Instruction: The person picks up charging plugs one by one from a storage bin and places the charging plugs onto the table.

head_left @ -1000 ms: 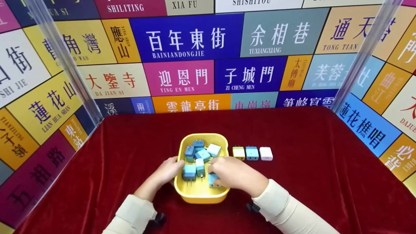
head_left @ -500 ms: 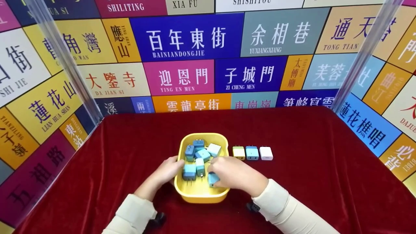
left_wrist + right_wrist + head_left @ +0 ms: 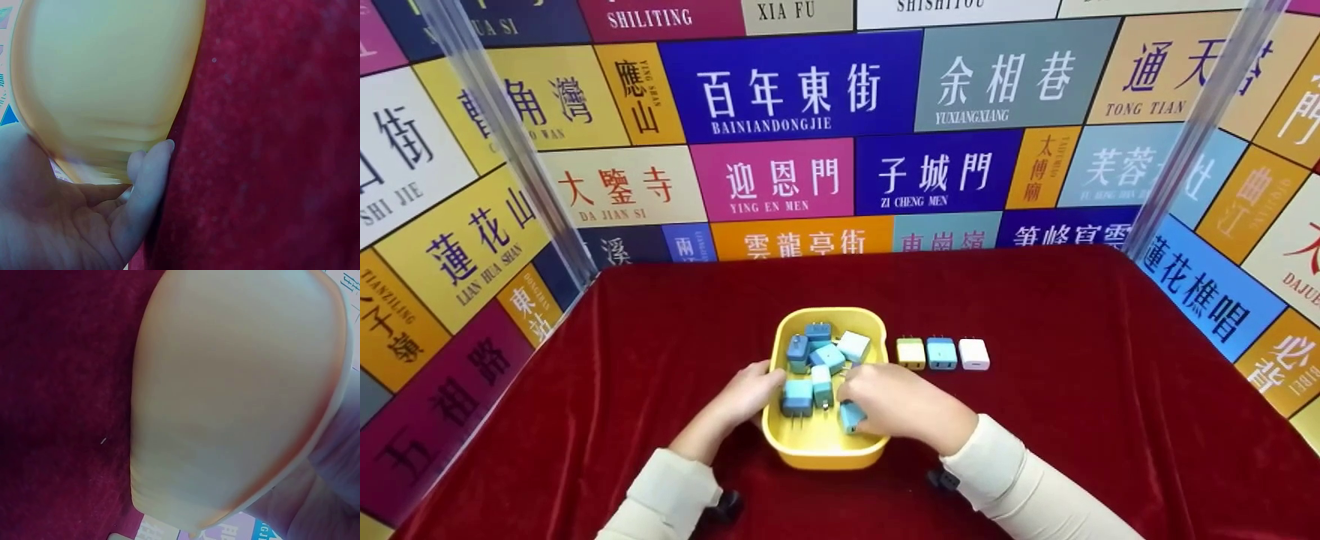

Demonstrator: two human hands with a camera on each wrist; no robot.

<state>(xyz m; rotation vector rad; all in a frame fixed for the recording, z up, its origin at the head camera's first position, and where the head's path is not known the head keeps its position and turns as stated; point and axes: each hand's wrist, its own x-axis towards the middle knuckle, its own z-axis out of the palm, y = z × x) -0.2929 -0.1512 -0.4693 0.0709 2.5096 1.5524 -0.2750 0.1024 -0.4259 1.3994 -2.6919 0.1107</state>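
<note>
A yellow plastic tub holds several blue, light-blue and whitish phone charger plugs. My left hand grips its left side, thumb over the rim; in the left wrist view the fingers lie against the outer wall, low near the cloth. My right hand reaches over the right rim and holds a light-blue charger plug, partly hidden by the fingers. Beside it in the tub, a two-tone blue plug lies with its prongs toward me. The tub wall hides the right fingers in the right wrist view.
Right of the tub, a yellow-green plug, a blue plug and a white plug stand in a row. Dark red cloth covers the table. A wall of coloured signs rises behind, with clear upright posts at both sides.
The light-blue plug in my right hand has turned a little inside the tub, and the right fingers have shifted slightly. My left hand and the tub stay in place.
</note>
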